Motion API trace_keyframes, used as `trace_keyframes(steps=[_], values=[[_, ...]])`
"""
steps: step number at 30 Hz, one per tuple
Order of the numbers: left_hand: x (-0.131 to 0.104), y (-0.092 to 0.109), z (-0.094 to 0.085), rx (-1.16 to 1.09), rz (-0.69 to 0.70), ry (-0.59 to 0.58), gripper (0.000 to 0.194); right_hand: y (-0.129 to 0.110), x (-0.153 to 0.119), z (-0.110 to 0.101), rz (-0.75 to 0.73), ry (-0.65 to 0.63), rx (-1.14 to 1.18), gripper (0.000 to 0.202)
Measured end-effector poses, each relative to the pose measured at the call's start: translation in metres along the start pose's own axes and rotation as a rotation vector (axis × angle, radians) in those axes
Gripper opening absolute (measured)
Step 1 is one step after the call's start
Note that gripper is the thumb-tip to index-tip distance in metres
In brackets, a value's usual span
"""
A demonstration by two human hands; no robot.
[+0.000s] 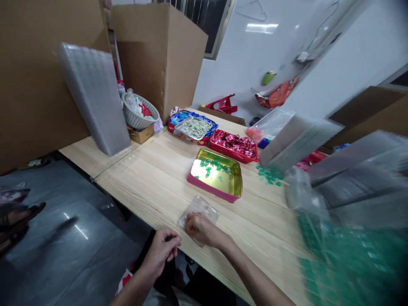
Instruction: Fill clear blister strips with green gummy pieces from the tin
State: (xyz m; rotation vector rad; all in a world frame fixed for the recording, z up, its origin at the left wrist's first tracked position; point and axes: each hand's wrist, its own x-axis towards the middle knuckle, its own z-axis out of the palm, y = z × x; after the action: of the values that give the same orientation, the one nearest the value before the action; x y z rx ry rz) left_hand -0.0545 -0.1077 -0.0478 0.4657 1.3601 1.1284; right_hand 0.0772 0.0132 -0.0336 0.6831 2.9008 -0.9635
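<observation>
A clear plastic tray [208, 210] lies flat near the table's front edge. My right hand [198, 226] is over its left part, fingers curled together; whatever they pinch is hidden. Just off the table edge, my left hand [164, 246] has its thumb and fingers curled round a small dark green piece [168, 239]. Beyond the tray stands a gold-lined tin [215, 193] with small green pieces [208, 170] scattered inside.
Behind the tin are a red basket [234, 155] of red packets and a metal tray [195, 128] of small pieces. Tall stacks of clear trays [98, 102] stand at the left. Blurred plastic trays with green pieces [350, 259] crowd the right; loose green pieces [269, 175] lie beside them.
</observation>
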Motion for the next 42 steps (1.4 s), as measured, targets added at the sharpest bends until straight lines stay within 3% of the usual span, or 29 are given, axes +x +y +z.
trace_keyframes(steps=[4,15,19,25,33,37,42], values=[[0.001,-0.001,0.001,-0.022,-0.022,0.009,0.024,0.003,0.002,0.002,-0.011,0.0,0.029,0.021],[0.003,-0.007,0.009,-0.02,-0.047,-0.016,0.049,-0.013,-0.003,-0.007,0.019,0.092,0.034,0.017],[0.001,-0.008,0.014,-0.004,-0.053,-0.025,0.044,-0.023,-0.006,-0.018,-0.003,0.103,0.054,0.015],[-0.005,0.007,0.017,-0.088,-0.047,0.012,0.03,-0.044,-0.002,-0.03,-0.018,0.058,0.088,0.016],[-0.008,0.006,0.005,-0.15,-0.03,0.022,0.025,-0.051,0.009,-0.027,-0.062,0.002,0.113,0.018],[-0.006,0.001,-0.004,-0.17,-0.035,0.055,0.027,-0.06,0.02,-0.045,-0.091,0.086,0.017,0.017],[-0.004,-0.008,-0.007,-0.215,-0.042,0.08,0.028,-0.066,0.052,-0.078,-0.105,0.294,-0.239,0.016]])
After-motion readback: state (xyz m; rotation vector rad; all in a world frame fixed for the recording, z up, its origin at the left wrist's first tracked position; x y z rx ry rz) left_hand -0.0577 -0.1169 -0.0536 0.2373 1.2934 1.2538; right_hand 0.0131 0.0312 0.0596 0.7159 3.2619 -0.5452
